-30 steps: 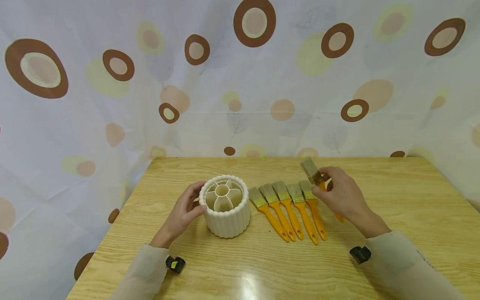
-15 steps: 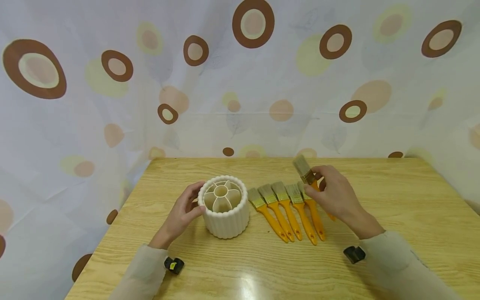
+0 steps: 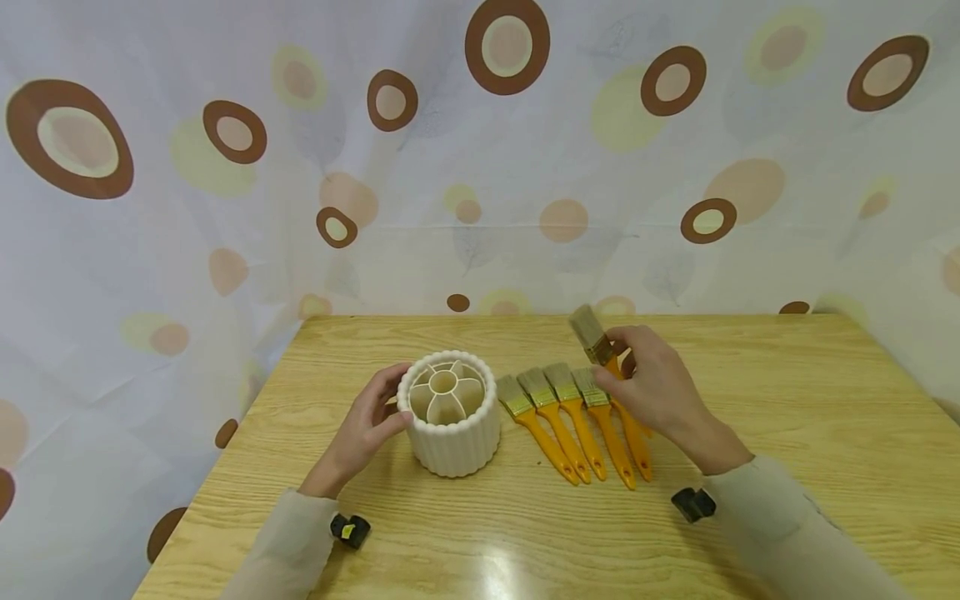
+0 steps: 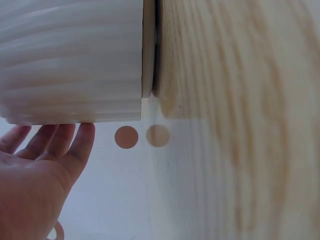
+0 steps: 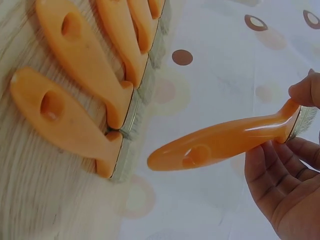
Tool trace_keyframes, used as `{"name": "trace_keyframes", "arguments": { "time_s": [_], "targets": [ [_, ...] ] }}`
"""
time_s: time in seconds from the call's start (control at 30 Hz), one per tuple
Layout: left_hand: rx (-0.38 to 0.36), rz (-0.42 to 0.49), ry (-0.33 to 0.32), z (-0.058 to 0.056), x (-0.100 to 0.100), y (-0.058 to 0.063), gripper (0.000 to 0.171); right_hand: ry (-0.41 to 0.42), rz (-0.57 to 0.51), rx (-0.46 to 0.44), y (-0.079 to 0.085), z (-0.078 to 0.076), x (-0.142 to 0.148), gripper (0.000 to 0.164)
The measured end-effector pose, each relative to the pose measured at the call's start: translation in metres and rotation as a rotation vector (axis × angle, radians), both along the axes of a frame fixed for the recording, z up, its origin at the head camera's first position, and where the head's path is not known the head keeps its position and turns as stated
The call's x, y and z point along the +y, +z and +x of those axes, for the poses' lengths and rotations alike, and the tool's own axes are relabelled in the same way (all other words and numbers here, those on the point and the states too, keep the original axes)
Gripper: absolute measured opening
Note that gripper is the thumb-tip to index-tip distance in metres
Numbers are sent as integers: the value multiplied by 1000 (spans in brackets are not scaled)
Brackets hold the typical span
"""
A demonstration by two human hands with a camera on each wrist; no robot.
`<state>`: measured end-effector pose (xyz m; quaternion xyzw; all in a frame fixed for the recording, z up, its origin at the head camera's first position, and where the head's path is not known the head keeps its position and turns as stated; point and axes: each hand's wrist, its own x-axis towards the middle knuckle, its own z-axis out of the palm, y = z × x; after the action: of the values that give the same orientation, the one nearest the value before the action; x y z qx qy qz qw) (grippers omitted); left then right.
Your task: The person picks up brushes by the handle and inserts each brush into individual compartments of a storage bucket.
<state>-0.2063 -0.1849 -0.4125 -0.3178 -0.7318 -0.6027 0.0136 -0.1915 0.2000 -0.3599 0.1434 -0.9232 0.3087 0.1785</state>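
A white ribbed round organizer [image 3: 456,448] stands upright on the table, its inside split into wedge-shaped compartments around a central tube. My left hand [image 3: 362,433] holds its left side, thumb near the front of the rim. In the left wrist view, my fingertips rest on its ribbed wall [image 4: 70,60]. My right hand [image 3: 660,385] pinches a paintbrush [image 3: 590,333] near the metal band, bristles up and tilted left. The right wrist view shows its orange handle [image 5: 220,142] off the table. Several more paintbrushes [image 3: 553,442] lie fanned out between the organizer and my right hand.
The wooden table [image 3: 465,533] ends at the back against a patterned cloth [image 3: 420,275], which also hangs along the left and right. Black wrist cameras [image 3: 350,530] sit at both sleeves.
My right hand has moved left with the paintbrush, now over the rightmost of the lying paintbrushes. The left hand and the organizer have stayed in place.
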Motion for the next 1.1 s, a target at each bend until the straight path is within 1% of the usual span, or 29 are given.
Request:
{"name": "trace_keyframes", "arguments": {
  "time_s": [0.23,0.5,0.7,1.1],
  "targets": [
    [5,-6,0,0,0,0,56,25,-24,2,3,-1,-9,43],
    [3,-10,12,1,1,2,56,50,-43,31,4,-2,-17,41],
    [11,-5,5,2,1,2,56,73,-56,45,7,-1,-26,41],
    [-1,-9,5,2,1,1,57,114,-84,110,14,-1,-42,42]
  ]
}}
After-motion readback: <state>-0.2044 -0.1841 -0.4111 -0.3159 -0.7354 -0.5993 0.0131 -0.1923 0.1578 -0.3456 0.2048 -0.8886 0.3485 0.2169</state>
